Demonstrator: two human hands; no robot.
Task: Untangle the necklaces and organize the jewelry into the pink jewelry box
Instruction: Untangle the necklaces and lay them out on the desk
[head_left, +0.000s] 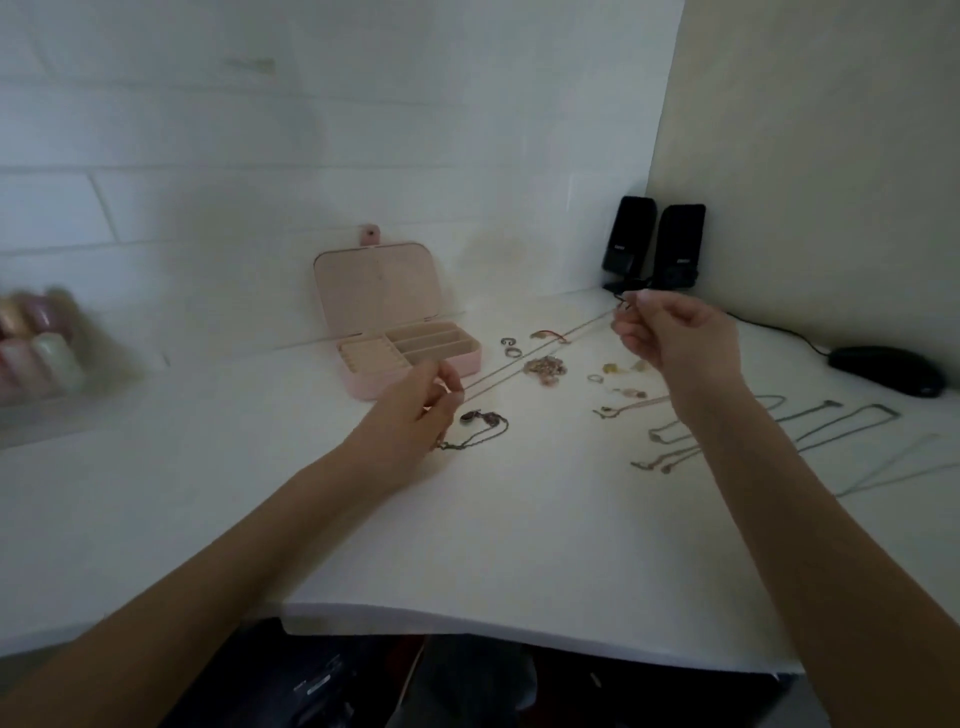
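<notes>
A thin chain necklace (524, 358) is stretched taut above the white desk between my two hands. My left hand (415, 410) pinches its lower end just in front of the pink jewelry box (415, 374), which stands open with its lid up. My right hand (670, 338) pinches the upper end, raised near the speakers. A dark pendant necklace (480, 426) lies by my left hand. A tangled pink-gold heap (544, 369), rings (511, 347) and small earrings (618, 371) lie between the hands. Several chains (779, 431) are laid out at the right.
Two black speakers (654, 244) stand in the back right corner, with a black mouse (885, 370) and its cable on the right. A blurred rack of small bottles (36, 343) is at the far left. The desk's front edge (519, 631) runs below my forearms.
</notes>
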